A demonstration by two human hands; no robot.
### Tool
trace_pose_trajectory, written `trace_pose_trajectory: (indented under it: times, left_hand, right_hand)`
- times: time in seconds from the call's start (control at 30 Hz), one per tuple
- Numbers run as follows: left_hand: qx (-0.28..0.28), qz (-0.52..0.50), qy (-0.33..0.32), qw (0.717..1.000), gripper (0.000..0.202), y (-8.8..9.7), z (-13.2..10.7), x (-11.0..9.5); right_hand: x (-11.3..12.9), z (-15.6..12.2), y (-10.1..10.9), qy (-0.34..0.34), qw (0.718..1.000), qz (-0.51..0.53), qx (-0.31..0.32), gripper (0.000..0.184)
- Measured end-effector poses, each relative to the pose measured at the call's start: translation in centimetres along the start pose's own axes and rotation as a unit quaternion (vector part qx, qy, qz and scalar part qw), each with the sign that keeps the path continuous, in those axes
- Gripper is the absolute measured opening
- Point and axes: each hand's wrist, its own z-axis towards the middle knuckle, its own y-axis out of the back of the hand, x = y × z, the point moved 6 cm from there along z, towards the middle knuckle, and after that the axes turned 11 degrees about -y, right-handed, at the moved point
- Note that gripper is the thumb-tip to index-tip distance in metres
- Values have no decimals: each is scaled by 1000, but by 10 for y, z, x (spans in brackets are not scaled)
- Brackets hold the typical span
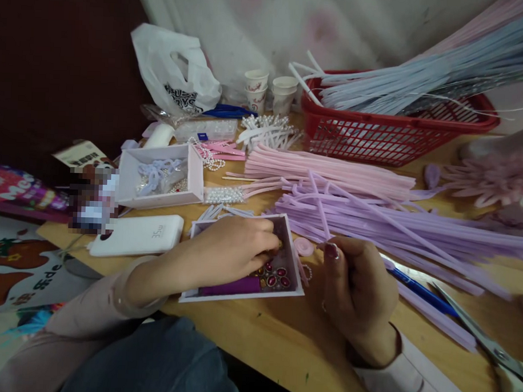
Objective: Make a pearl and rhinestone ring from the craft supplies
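My left hand (242, 247) reaches into a small white open box (299, 271), its fingers curled down. Whatever the fingertips may touch or hold is hidden. Dark red gem pieces with ornate settings (278, 278) lie in the box beside a purple block (232, 286). To the right of the box my right hand (361, 285) is closed, thumb pressed against the fingers. Something tiny may be at the thumb tip, too small to name. Just behind this hand are lilac pipe cleaners (372, 223) and a pink coil (304, 246).
Scissors (488, 341) and a blue pen (425, 290) lie at right. Pink pipe cleaners (326, 169) and a red basket (396, 138) stand behind. Left are a white power bank (137, 236) and another box (196, 173). Paper cups (284, 94) and a plastic bag (175, 67) are farther back.
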Motion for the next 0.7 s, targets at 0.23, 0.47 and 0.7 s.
trace_pose_trajectory:
  times: [0.23, 0.47, 0.7]
  left_hand:
    - [35, 63, 0, 997, 16, -9, 3, 3]
    - [-15, -29, 36, 999, 12, 2, -4, -3]
    - [-32, -466, 137, 873, 28, 1, -8, -4]
  right_hand:
    - [1, 0, -1, 3, 1000, 3, 7, 7]
    - [4, 0, -2, 20, 999, -2, 28, 6]
    - [18, 0, -2, 76, 995, -23, 62, 9]
